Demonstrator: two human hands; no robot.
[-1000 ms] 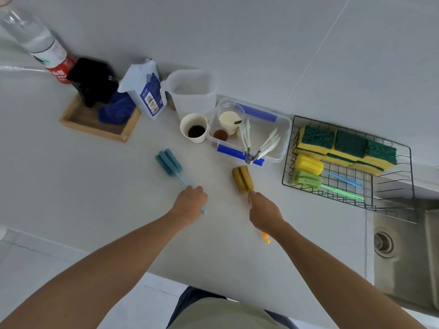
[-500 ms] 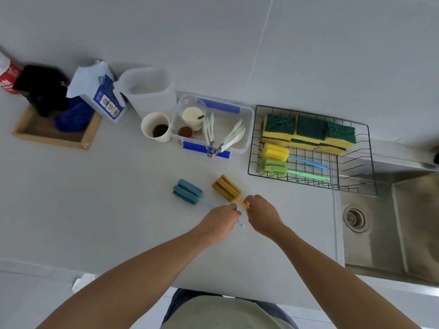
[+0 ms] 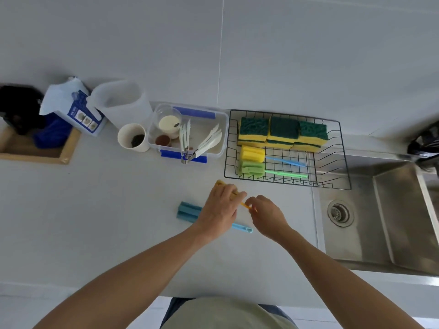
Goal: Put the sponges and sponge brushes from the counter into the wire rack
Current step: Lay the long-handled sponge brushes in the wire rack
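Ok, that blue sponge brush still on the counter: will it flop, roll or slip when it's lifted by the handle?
The blue sponge brush probably lifts easily: foam head, thin plastic handle. The head end may droop if gripped at the handle tip. Its ridged, blocky head lies flat on the counter, so rolling seems unlikely. The left hand hides mid-handle.

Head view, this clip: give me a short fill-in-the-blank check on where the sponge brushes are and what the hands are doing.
1. The wire rack already holds ____ sponge brushes.
2. The right hand pinches the handle of the ____ sponge brush.
3. The teal sponge brush lies on the ____, partly under the left hand.
4. Right of the rack is the steel ____.

Missing words: two; orange; counter; sink
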